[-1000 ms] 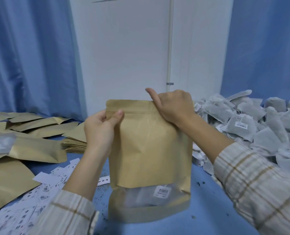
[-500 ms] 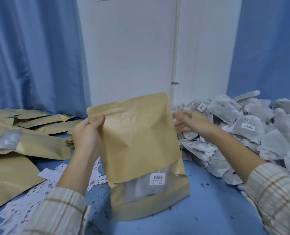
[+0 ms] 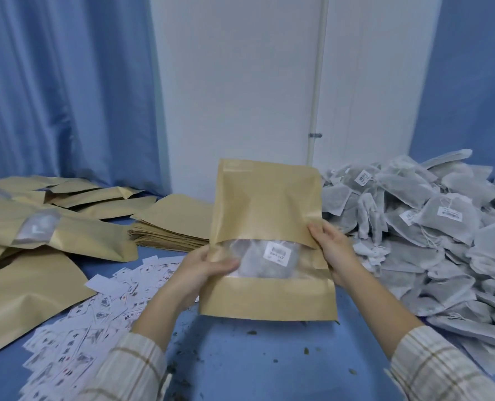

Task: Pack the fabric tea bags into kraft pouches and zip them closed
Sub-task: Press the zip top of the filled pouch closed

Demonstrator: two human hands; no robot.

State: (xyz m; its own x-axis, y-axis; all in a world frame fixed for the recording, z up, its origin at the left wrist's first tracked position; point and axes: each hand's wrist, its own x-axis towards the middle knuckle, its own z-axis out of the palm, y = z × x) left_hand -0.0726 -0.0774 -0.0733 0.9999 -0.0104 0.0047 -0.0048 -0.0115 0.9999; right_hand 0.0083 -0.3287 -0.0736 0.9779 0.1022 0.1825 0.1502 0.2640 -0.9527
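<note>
I hold a kraft pouch (image 3: 265, 204) upright over the blue table, its clear window facing me. Through the window a grey fabric tea bag (image 3: 266, 263) with a white barcode label shows. My left hand (image 3: 208, 269) grips the pouch's left edge at window height, thumb across the window. My right hand (image 3: 331, 250) grips the right edge at the same height. The pouch's top strip looks flat and pressed together. A big heap of grey fabric tea bags (image 3: 431, 233) lies on the right.
Filled kraft pouches (image 3: 55, 235) lie on the left, with a flat stack of empty pouches (image 3: 174, 227) behind my left hand. Small printed paper tags (image 3: 96, 319) are scattered at front left. Tea crumbs dot the blue table (image 3: 269, 360). Blue curtains and a white wall stand behind.
Both hands have moved from the pouch's top strip down to its sides at the window. The right hand let go for a moment, then took the right edge. The pouch came back upright.
</note>
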